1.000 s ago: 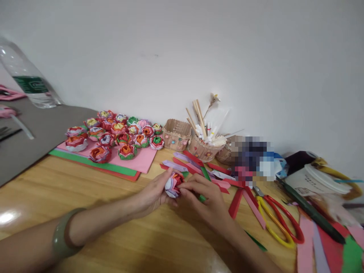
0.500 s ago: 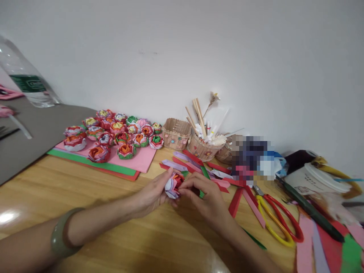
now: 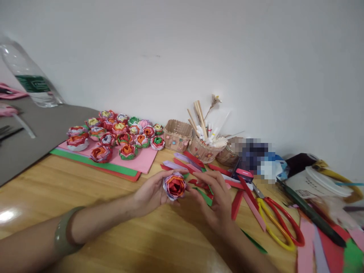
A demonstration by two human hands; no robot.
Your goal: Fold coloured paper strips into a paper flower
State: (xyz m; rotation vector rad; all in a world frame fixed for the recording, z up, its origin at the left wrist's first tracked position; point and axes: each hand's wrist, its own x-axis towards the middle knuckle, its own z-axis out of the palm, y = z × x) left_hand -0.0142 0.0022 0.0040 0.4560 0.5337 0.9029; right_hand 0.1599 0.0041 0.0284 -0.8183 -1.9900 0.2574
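Wall-side basket (image 3: pixel 206 151) with sticks (image 3: pixel 200 115) inside.

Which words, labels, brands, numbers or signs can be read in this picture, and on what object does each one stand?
No text can be read with certainty.
Clear plastic bottle, on its green label: pale lettering or logo, too blurred to read.
White lidded tub: small dark print and a mark below it, too small and blurred to read.
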